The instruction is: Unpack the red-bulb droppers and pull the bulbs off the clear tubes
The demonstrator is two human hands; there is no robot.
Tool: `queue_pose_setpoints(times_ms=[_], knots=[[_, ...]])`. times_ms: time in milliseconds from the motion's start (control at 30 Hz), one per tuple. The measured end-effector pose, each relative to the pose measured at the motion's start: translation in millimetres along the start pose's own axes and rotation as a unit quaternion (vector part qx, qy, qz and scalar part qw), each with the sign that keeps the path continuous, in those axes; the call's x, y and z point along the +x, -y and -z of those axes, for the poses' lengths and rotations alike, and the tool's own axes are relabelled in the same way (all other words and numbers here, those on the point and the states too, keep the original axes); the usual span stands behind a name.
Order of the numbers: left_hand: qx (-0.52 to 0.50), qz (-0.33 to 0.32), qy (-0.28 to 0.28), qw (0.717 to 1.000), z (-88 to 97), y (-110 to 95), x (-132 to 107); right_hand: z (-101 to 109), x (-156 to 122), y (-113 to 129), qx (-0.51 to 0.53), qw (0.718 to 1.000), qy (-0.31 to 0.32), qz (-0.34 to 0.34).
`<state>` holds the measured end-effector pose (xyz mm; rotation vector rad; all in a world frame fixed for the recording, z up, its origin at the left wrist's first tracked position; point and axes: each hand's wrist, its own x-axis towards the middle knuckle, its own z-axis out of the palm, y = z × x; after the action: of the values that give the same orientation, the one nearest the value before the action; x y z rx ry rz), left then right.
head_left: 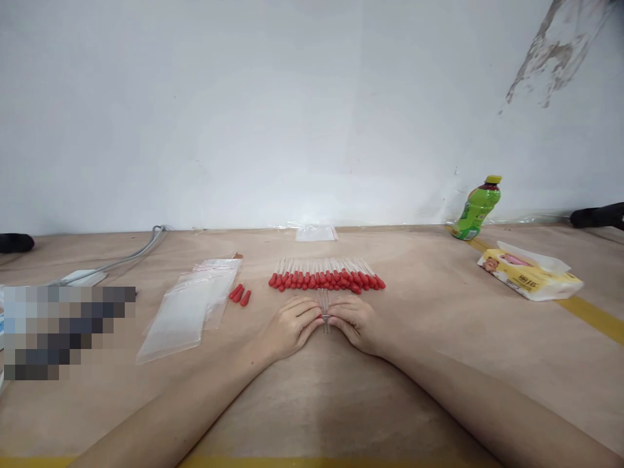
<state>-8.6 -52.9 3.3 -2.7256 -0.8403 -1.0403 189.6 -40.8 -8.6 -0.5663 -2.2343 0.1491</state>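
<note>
My left hand [295, 325] and my right hand [358, 322] meet at the middle of the table, thumbs and fingers pinched from both sides around a small bundle of clear glass tubes [326, 328]. The tubes point away from me, and their near ends stick out below the thumbs. A thin reddish strip shows at the fingertips; I cannot make out what it is. Just beyond the hands lies a row of glass droppers [326, 279], red rubber bulbs toward me and clear stems pointing to the wall. Left of the row are 3 loose red rubber bulbs [238, 294].
Clear plastic zip bags [182, 309] lie in a stack at left, and another bag [316, 233] by the wall. A green bottle [478, 208] and a yellow tissue pack [531, 273] stand at right. A grey cable [127, 257] runs at far left, near a blurred patch.
</note>
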Motion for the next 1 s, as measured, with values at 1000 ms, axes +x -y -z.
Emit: queue_pose_setpoints(times_ms=[1000], knots=[[0.055, 0.097, -0.027, 0.993, 32.2, 19.9, -14.7, 21.6, -15.3, -11.6, -0.094, 0.992, -0.077, -0.018]])
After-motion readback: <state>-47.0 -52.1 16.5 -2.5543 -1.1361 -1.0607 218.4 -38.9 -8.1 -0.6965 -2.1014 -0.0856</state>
